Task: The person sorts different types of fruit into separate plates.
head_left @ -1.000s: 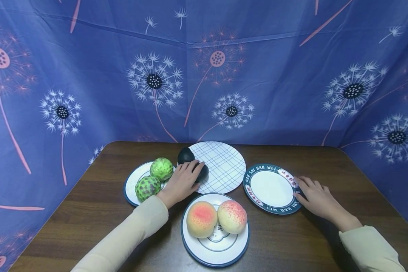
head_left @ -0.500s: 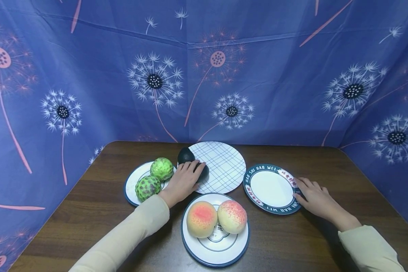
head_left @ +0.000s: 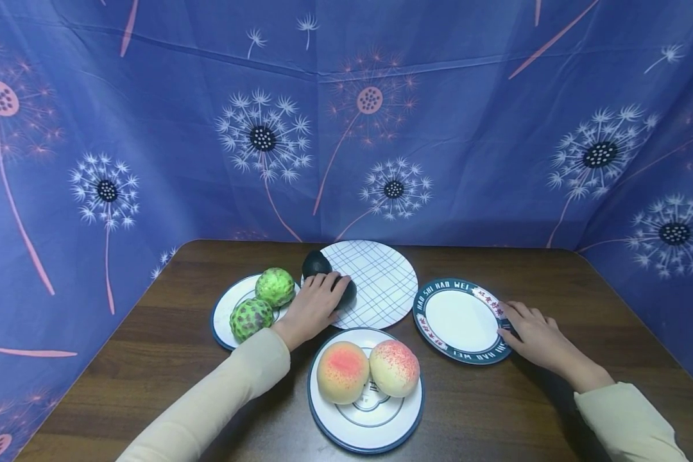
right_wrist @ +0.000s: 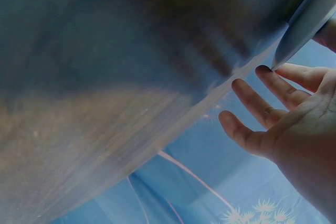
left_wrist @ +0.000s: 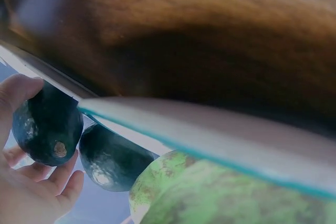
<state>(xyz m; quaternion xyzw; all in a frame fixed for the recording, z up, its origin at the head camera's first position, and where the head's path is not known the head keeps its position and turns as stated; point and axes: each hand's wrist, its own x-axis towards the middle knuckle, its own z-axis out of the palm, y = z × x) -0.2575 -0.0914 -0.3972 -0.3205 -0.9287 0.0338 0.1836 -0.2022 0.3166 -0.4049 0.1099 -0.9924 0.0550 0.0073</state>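
Note:
My left hand point(head_left: 310, 307) grips a dark avocado point(head_left: 348, 295) on the near left part of a round plate with a blue grid pattern point(head_left: 381, 282). In the left wrist view, thumb and fingers curve around this avocado point(left_wrist: 47, 124), and its stem scar shows. A second avocado point(head_left: 315, 264) lies just behind it on the same plate. My right hand point(head_left: 541, 339) rests at the right rim of a bare plate with a dark green lettered border point(head_left: 462, 321). From the right wrist, its fingers point(right_wrist: 254, 100) look loosely extended, with the foremost touching the plate's edge.
Two bumpy green fruits point(head_left: 274, 287) sit on a blue-rimmed plate point(head_left: 222, 314) at the left, close to my left forearm. Two peaches point(head_left: 343, 373) fill a plate point(head_left: 369, 439) at the front. A blue dandelion-print cloth point(head_left: 468, 141) hangs behind the wooden table point(head_left: 138, 372).
My left hand, its sleeve and the gripped avocado have shifted very slightly to the right. The right hand and the plates look the same.

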